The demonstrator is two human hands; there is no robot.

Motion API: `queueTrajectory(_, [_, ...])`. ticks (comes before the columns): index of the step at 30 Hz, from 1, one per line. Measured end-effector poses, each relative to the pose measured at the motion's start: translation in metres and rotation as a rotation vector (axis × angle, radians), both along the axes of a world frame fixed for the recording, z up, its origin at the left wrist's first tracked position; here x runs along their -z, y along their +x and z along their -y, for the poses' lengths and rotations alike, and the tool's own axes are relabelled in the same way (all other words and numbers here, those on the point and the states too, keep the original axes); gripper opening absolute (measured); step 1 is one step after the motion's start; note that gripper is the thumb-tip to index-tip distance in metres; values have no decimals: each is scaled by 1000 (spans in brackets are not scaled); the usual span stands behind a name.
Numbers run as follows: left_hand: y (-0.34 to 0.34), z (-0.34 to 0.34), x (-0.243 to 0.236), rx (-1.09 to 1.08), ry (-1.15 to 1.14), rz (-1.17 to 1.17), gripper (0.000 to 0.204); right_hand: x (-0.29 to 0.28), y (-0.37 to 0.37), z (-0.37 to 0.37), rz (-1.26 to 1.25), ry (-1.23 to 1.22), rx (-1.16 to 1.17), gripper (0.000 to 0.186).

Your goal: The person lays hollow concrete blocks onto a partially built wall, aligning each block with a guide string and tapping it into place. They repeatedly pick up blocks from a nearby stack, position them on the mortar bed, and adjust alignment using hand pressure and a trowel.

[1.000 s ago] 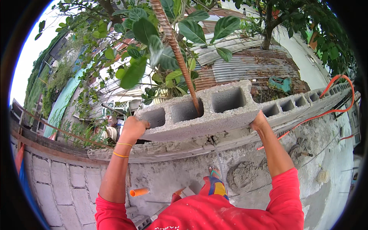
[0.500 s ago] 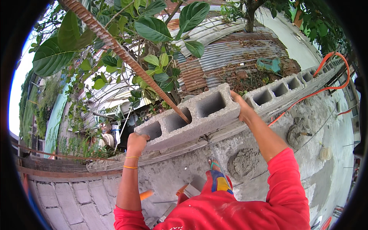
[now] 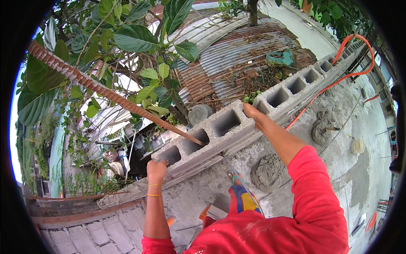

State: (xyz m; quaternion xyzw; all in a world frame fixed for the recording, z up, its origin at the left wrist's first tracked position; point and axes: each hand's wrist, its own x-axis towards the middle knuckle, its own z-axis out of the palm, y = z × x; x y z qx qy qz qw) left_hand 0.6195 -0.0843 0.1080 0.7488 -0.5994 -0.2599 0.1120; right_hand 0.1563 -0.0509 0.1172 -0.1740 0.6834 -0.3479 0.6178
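My left hand (image 3: 157, 171) grips the left end of a grey hollow concrete block (image 3: 224, 136), and my right hand (image 3: 254, 115) grips its right end. A rusty ribbed steel bar (image 3: 110, 95) runs into the block's middle cavity. The block lies along the low block wall (image 3: 241, 146), in line with a row of blocks (image 3: 286, 103) to the right; whether it rests fully on the course below is hard to tell. A string runs along the wall's face.
An orange hose (image 3: 368, 63) loops over the wall. Mortar heaps (image 3: 268, 172) and a coil of string (image 3: 357, 146) lie on the concrete floor. Beyond the wall are leafy branches (image 3: 135, 38) and rusty corrugated sheets (image 3: 232, 55). My sandalled foot (image 3: 234, 178) shows below.
The view has swung, so the bar now slants more to the left. The block's left end has shifted lower in the picture; both hands still hold it, the right one at its end.
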Motion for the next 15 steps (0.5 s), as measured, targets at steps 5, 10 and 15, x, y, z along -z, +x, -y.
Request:
queueTrajectory(5, [-5, -2, 0, 8, -1, 5, 42, 36, -11, 5, -139, 78, -76, 65])
queueTrajectory(10, [-14, -4, 2, -51, -20, -8, 41, 43, -15, 4, -83, 63, -106, 67])
queueTrajectory(15, [-19, -6, -2, -74, 41, 23, 41, 35, -13, 6, -114, 27, -127, 64])
